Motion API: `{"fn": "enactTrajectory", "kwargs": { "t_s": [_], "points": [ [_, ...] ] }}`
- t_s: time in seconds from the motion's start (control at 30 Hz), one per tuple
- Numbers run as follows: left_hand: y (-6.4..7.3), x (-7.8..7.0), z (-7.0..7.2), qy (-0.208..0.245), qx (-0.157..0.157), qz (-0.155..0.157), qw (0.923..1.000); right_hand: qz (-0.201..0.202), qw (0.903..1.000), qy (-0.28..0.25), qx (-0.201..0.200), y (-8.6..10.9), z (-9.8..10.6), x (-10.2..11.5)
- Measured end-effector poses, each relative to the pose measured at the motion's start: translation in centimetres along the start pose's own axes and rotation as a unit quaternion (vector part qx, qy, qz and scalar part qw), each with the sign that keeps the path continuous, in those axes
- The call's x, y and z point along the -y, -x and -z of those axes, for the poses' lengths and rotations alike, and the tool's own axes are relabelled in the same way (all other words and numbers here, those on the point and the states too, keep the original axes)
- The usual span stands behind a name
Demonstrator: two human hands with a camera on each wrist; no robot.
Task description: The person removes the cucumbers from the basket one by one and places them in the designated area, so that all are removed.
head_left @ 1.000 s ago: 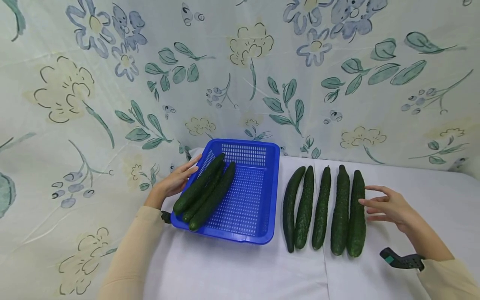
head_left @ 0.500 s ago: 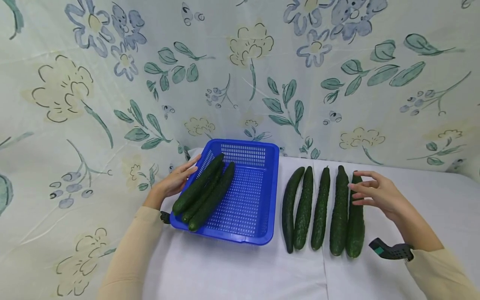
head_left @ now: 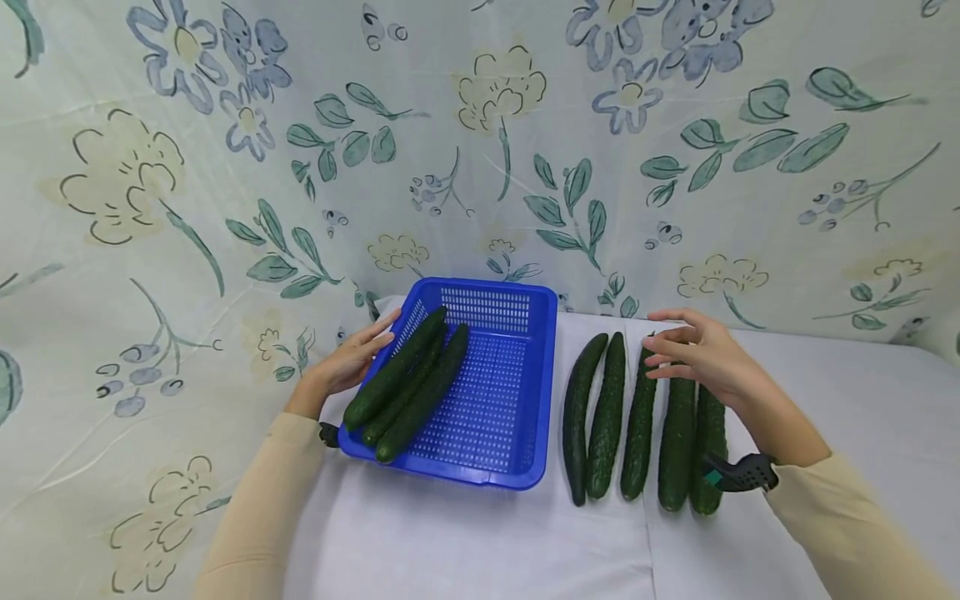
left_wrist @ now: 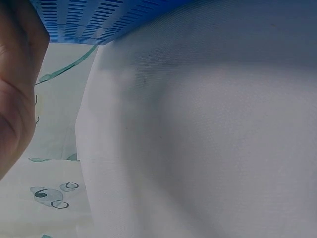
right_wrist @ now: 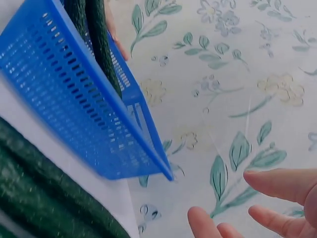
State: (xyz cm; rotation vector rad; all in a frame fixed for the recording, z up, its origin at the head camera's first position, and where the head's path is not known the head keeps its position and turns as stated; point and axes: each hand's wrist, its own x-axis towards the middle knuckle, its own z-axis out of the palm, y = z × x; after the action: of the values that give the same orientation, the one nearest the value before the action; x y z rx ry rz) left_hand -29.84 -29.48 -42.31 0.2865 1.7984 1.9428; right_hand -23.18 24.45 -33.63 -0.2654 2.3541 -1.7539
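Note:
A blue plastic basket (head_left: 487, 400) holds three dark green cucumbers (head_left: 426, 396), which lie slantwise along its left side. My left hand (head_left: 354, 360) rests against the basket's left wall with fingers extended; the left wrist view shows the hand (left_wrist: 17, 84) beside the perforated wall (left_wrist: 94, 22). To the right of the basket, several more cucumbers (head_left: 606, 425) lie side by side, pointing away from me. Over the far ends of this row my right hand (head_left: 693, 354) hovers with fingers spread and nothing between them, partly covering the cucumbers on the right (head_left: 677, 442).
A white cloth (head_left: 480, 542) covers the table. Behind it hangs a floral curtain (head_left: 450, 167), which also extends down the left side. Each wrist wears a dark strap, such as the one on the right wrist (head_left: 742, 473).
My right hand has moved left and away from me, from beside the rightmost cucumber to over the middle of the row. The left hand, basket and cucumbers have stayed put.

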Motion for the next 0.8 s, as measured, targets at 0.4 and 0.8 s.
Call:
{"fn": "enactTrajectory", "kwargs": {
  "t_s": [0.4, 0.8],
  "points": [
    [0.1, -0.1, -0.2, -0.003, -0.004, 0.000, 1.0000, -0.015, 0.9977, -0.040, 0.052, -3.2, -4.7, 3.8],
    [0.1, -0.5, -0.2, 0.017, 0.001, 0.011, 0.9998, -0.066, 0.9866, -0.088, 0.120, -6.9, -10.8, 4.8]
  ]
}}
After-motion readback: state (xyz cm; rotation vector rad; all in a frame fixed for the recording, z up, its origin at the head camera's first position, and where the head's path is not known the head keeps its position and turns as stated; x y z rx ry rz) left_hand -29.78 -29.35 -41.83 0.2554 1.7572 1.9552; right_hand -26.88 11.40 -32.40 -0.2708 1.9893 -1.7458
